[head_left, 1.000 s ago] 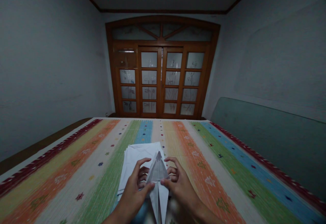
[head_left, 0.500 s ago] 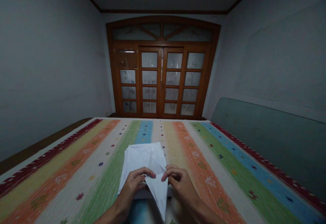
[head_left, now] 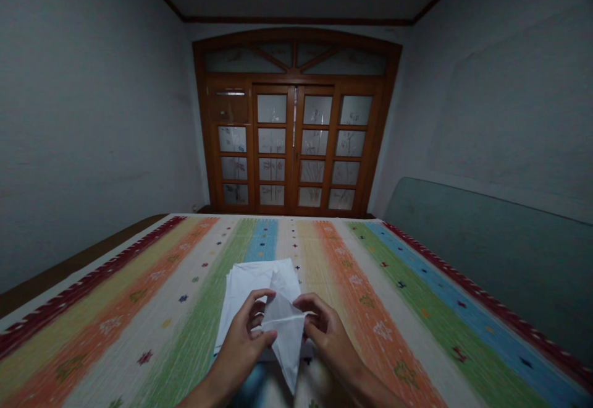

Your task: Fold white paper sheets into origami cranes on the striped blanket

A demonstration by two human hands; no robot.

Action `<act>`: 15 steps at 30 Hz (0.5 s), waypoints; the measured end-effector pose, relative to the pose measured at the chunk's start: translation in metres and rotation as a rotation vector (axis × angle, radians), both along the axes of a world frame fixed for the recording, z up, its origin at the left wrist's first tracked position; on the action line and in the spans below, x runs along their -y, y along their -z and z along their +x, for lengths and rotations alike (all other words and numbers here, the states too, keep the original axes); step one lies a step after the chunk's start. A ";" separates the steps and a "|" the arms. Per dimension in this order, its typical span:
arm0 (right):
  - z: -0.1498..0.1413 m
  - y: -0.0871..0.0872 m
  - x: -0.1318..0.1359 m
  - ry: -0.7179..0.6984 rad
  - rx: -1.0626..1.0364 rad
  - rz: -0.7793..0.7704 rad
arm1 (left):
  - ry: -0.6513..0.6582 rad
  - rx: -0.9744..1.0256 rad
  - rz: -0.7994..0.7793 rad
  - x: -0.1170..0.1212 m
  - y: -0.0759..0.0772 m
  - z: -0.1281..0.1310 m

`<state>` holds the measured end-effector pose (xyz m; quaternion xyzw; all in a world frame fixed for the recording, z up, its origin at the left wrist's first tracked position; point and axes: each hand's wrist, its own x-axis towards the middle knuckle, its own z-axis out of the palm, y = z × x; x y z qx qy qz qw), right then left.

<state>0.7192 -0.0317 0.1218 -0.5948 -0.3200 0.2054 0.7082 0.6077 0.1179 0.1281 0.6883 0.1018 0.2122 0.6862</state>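
Note:
A folded white sheet of paper (head_left: 286,332), narrow and pointed at top and bottom, is held up between my hands. A crease or band crosses its middle. My left hand (head_left: 248,337) grips its left edge, thumb in front and index finger higher up. My right hand (head_left: 327,327) pinches the right corner between thumb and fingers. Below and behind lies a stack of white paper (head_left: 243,281) on the striped cloth; the folded sheet and my hands cover part of it.
The striped, patterned cloth (head_left: 176,309) spreads over the table. A greenish panel (head_left: 472,241) stands along the right side. Beyond the far edge are wooden doors with glass panes (head_left: 295,148), with pale walls on both sides.
The folded sheet has tilted, and a crosswise band now shows at its middle. My left fingers have shifted up its left edge with the thumb lower; my right fingers have risen slightly.

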 end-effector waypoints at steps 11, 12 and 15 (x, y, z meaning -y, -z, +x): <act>0.005 0.007 0.005 -0.040 0.030 -0.021 | -0.044 0.028 0.057 -0.007 0.000 0.001; 0.004 0.008 0.004 -0.040 0.035 -0.030 | -0.036 0.013 0.020 -0.007 0.000 0.000; 0.004 0.008 0.002 -0.015 0.049 -0.060 | 0.030 -0.004 -0.113 -0.007 0.000 -0.003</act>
